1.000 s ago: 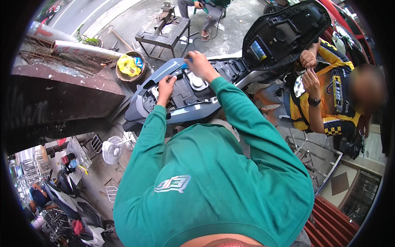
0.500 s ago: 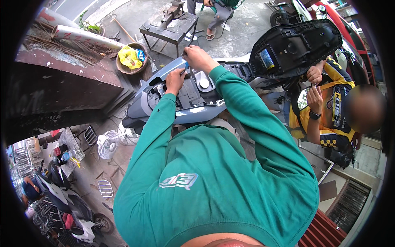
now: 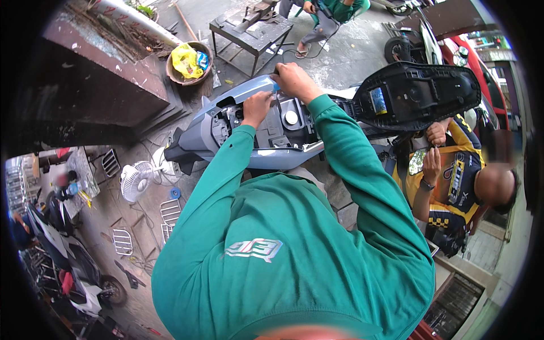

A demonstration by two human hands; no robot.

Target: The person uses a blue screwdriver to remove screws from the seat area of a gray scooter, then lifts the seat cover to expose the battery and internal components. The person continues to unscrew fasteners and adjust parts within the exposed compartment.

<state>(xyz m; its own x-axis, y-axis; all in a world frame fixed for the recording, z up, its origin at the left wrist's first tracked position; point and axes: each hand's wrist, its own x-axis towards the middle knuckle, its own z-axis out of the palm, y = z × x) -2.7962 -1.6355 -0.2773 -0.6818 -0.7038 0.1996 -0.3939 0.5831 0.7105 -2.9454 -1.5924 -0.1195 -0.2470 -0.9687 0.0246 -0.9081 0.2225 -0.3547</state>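
A grey-blue scooter (image 3: 272, 160) lies across the view in front of me, its inner parts laid bare. Its black seat (image 3: 422, 93) is tipped up at the right, with the underside showing. My right hand (image 3: 293, 81) is closed at the far body panel, fingers bent down over its edge. Just under those fingers shows a small bright-blue strip (image 3: 276, 87). My left hand (image 3: 258, 107) is beside it, nearer to me, fingers closed at the same panel's inner edge. The fingertips of both hands are largely hidden. A round white cap (image 3: 291, 117) sits in the opened middle.
A person in a yellow and black shirt (image 3: 453, 175) sits close at the right, hands together. Beyond the scooter stand a metal table with a vise (image 3: 252, 35) and a basket with a yellow bag (image 3: 188, 61). A white fan (image 3: 136, 180) is at the left.
The view has shifted, so the scooter and surroundings sit a little lower. Both hands stay at the far panel, the left hand's fingers now nearer to the blue strip.
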